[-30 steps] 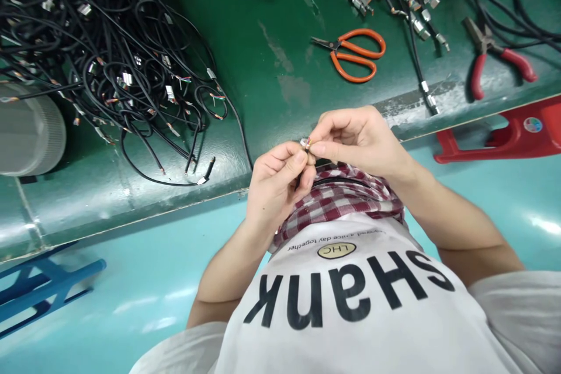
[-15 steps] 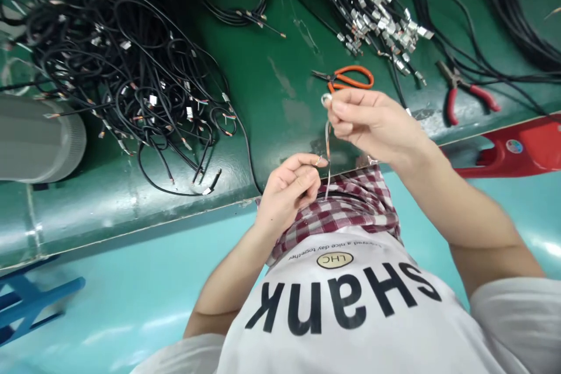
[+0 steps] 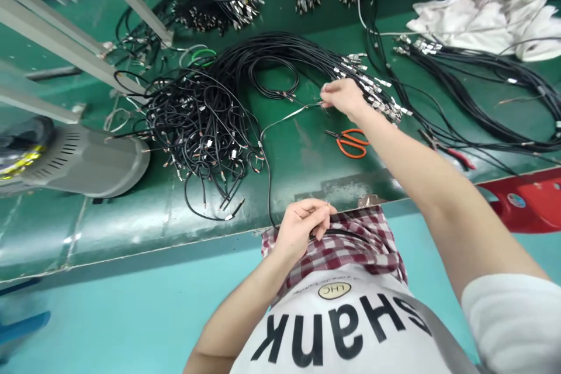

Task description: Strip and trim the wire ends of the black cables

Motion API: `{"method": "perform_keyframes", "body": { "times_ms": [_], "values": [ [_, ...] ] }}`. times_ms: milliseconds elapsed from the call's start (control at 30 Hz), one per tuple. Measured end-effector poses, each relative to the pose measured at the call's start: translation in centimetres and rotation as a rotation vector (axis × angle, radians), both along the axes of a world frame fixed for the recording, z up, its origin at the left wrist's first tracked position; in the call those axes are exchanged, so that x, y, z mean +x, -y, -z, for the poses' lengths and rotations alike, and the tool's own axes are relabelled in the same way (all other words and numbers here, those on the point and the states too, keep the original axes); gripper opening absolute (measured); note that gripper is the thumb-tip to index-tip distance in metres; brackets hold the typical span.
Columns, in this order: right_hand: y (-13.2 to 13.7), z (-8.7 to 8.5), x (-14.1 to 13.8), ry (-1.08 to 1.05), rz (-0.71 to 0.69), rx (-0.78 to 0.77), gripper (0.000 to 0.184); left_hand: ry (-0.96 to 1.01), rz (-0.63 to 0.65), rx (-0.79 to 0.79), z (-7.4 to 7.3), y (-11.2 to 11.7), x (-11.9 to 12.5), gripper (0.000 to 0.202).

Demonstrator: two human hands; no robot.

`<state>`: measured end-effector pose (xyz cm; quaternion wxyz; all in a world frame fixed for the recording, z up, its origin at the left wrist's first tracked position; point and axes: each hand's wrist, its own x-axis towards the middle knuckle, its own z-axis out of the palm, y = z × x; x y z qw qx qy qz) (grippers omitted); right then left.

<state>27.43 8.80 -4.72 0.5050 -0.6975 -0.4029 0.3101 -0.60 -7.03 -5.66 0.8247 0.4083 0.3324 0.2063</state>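
My left hand [image 3: 304, 223] stays close to my belly at the green bench's front edge, fingers pinched on one end of a thin black cable [image 3: 266, 158]. That cable runs up over the bench [image 3: 131, 222] to my right hand [image 3: 343, 97], which is stretched far forward and pinched on the cable's other end. My right hand sits beside a bundle of black cables with metal connectors [image 3: 372, 90]. A tangled heap of short black cables [image 3: 197, 123] lies to the left of it.
Orange-handled scissors [image 3: 353, 142] lie just below my right forearm, red-handled pliers [image 3: 451, 155] further right. A grey round housing [image 3: 83, 158] rests at the left, white cloth [image 3: 482, 11] at the back right, a red stool [image 3: 526, 198] under the bench edge.
My right hand has gone from next to my left hand up and far forward across the bench to the connector bundle, drawing the cable out. The view has tilted up.
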Motion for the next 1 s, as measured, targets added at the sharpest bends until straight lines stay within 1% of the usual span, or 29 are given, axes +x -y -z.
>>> {"method": "perform_keyframes", "body": {
  "times_ms": [67,133,167,200,267,367,400,433,500,533,567,633,700,767,833,900,967,1000],
  "values": [
    [1.3,0.9,0.6,0.300,-0.028,-0.043,0.011,0.017,-0.017,-0.009,0.0,-0.2,0.1,0.025],
    [2.4,0.9,1.1,0.557,-0.029,-0.058,0.023,0.025,-0.015,-0.040,-0.1,-0.4,0.3,0.025],
    [2.7,0.7,1.4,0.669,-0.014,-0.083,0.026,0.024,-0.007,-0.058,-0.1,-0.5,0.4,0.026],
    [2.9,0.4,1.6,0.757,0.003,-0.116,0.025,0.020,0.000,-0.072,-0.2,-0.7,0.5,0.026],
    [3.0,-0.4,1.9,0.876,0.034,-0.214,0.020,0.007,0.002,-0.079,-0.3,-0.9,0.7,0.028],
    [3.6,-2.0,1.9,0.964,0.061,-0.372,0.029,0.022,-0.015,-0.059,-0.5,-1.1,0.7,0.031],
    [4.2,-2.6,1.8,0.988,0.065,-0.389,0.029,0.037,-0.018,-0.055,-0.6,-1.2,0.7,0.030],
    [5.1,-3.2,1.5,0.988,0.058,-0.371,0.026,0.052,-0.019,-0.054,-0.7,-1.3,0.6,0.029],
    [7.6,-4.0,0.6,0.905,-0.013,-0.204,0.017,0.069,-0.019,-0.058,-0.8,-1.4,0.5,0.026],
    [9.1,-4.3,-0.1,0.795,-0.095,-0.123,0.016,0.073,-0.019,-0.065,-0.9,-1.5,0.4,0.025],
    [10.7,-4.3,-0.8,0.638,-0.202,-0.062,0.017,0.077,-0.021,-0.074,-1.0,-1.6,0.4,0.024],
    [13.8,-3.8,-2.6,0.242,-0.450,-0.041,0.023,0.092,-0.026,-0.094,-1.1,-1.7,0.5,0.026],
    [16.4,-2.8,-4.6,-0.104,-0.605,-0.086,0.031,0.106,-0.027,-0.107,-1.2,-1.8,0.7,0.031],
    [18.1,-1.6,-6.5,-0.330,-0.637,-0.081,0.037,0.110,-0.037,-0.112,-1.1,-1.7,1.0,0.036],
    [19.0,-0.7,-8.0,-0.456,-0.568,-0.061,0.034,0.111,-0.031,-0.115,-0.9,-1.5,1.4,0.039],
    [19.5,-0.3,-9.1,-0.562,-0.492,-0.051,0.026,0.126,-0.025,-0.116,-0.7,-1.4,1.7,0.036],
    [19.8,-0.2,-9.6,-0.618,-0.447,-0.045,0.022,0.139,-0.097,-0.048,-0.6,-1.5,1.6,0.029],
    [20.0,-0.3,-9.6,-0.618,-0.434,-0.037,0.021,0.136,-0.173,0.026,-0.6,-1.5,1.3,0.026]
  ]
}}
